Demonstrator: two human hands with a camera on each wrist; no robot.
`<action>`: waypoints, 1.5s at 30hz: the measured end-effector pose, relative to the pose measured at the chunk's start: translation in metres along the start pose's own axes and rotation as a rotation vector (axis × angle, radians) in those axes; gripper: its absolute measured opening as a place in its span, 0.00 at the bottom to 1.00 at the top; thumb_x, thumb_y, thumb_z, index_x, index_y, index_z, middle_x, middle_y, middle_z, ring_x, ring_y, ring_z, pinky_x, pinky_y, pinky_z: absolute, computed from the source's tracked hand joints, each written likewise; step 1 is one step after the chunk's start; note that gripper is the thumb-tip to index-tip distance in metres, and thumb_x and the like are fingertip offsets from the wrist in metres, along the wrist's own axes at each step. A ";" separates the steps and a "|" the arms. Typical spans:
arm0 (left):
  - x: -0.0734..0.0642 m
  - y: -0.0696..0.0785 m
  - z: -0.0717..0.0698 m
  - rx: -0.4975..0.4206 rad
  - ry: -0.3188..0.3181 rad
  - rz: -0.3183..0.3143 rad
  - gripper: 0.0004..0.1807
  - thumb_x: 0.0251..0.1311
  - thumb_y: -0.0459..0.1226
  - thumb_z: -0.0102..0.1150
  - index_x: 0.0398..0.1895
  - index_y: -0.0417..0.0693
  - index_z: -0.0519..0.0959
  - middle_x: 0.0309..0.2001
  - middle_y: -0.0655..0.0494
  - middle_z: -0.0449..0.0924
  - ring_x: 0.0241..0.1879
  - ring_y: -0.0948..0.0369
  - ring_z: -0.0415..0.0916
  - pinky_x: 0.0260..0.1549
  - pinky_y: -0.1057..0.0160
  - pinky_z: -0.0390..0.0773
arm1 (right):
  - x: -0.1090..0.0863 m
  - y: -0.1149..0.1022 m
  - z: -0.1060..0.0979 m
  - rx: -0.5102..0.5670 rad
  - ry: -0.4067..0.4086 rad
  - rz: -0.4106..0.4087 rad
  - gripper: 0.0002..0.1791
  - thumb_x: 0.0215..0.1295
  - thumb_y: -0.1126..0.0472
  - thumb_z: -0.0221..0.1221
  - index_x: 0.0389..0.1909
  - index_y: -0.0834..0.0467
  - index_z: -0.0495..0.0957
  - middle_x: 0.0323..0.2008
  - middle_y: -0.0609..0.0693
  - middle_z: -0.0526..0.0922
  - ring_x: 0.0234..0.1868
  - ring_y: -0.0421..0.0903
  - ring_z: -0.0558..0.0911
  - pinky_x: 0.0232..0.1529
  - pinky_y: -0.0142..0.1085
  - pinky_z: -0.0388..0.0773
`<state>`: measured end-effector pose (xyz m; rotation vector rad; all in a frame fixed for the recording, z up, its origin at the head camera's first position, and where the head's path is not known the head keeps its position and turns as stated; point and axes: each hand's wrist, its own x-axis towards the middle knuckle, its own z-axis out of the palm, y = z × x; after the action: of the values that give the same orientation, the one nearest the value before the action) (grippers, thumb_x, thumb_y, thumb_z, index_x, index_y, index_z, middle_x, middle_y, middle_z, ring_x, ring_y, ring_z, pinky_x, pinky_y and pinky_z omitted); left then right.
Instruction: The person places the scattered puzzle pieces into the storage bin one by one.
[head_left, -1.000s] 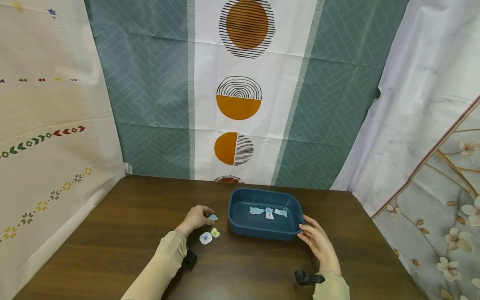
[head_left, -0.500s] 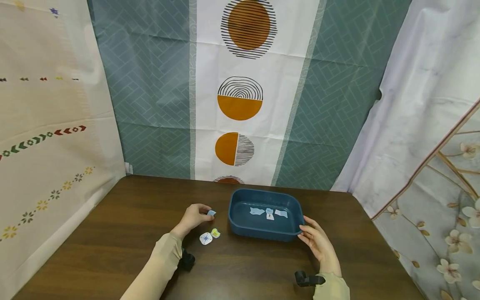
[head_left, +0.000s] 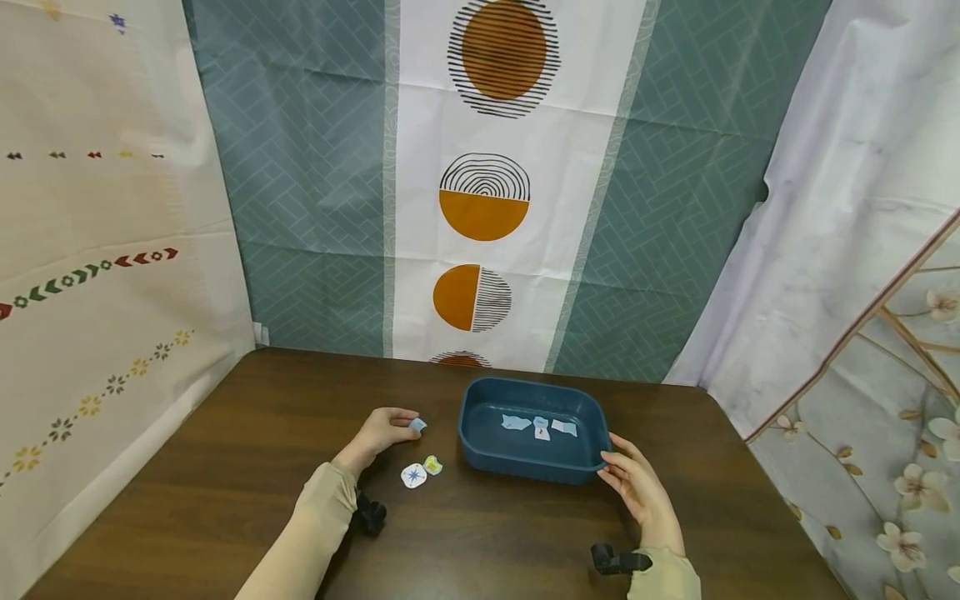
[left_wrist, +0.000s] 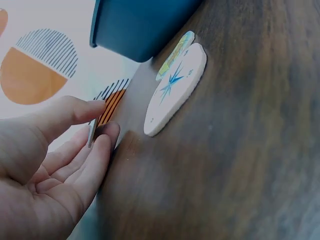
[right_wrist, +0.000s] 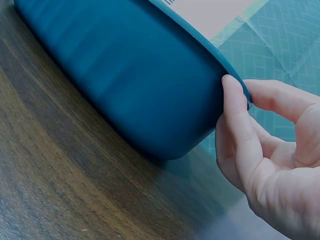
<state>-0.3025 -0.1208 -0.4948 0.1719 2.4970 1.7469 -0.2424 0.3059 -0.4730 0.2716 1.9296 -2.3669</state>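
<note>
My left hand [head_left: 378,436] pinches a small light-blue flat puzzle piece [head_left: 417,425] between thumb and fingers, left of the bin. From the left wrist view, the held piece [left_wrist: 92,132] stands edge-on between the fingertips, just above the table. Two more flat pieces lie on the table near that hand: a white one with a blue compass star [head_left: 413,476] and a smaller yellow-green one [head_left: 432,465] touching or nearly touching it. At the right front corner of the dark blue plastic bin [head_left: 525,468], my right hand [head_left: 636,483] grips the rim, as the right wrist view also shows.
Several light-blue and white pieces [head_left: 515,422] lie flat on the bin's floor. The brown wooden table [head_left: 480,542] ends at a patterned curtain [head_left: 322,208] behind, with more cloth on both sides. A black camera mount [head_left: 619,559] sits at the right wrist.
My left hand has lifted the light-blue piece and moved slightly left with it, away from the bin. The right hand keeps its hold on the rim. The head view has shifted a little.
</note>
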 end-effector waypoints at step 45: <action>0.002 0.001 -0.005 -0.268 -0.075 -0.106 0.23 0.64 0.28 0.57 0.59 0.20 0.69 0.49 0.37 0.78 0.40 0.64 0.81 0.49 0.65 0.81 | 0.000 -0.001 -0.001 0.004 -0.013 0.002 0.33 0.70 0.70 0.50 0.73 0.66 0.51 0.34 0.46 0.77 0.29 0.34 0.78 0.39 0.25 0.81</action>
<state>-0.3055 -0.1247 -0.4926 0.0826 2.1514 1.9672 -0.2427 0.3076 -0.4723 0.2576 1.9190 -2.3656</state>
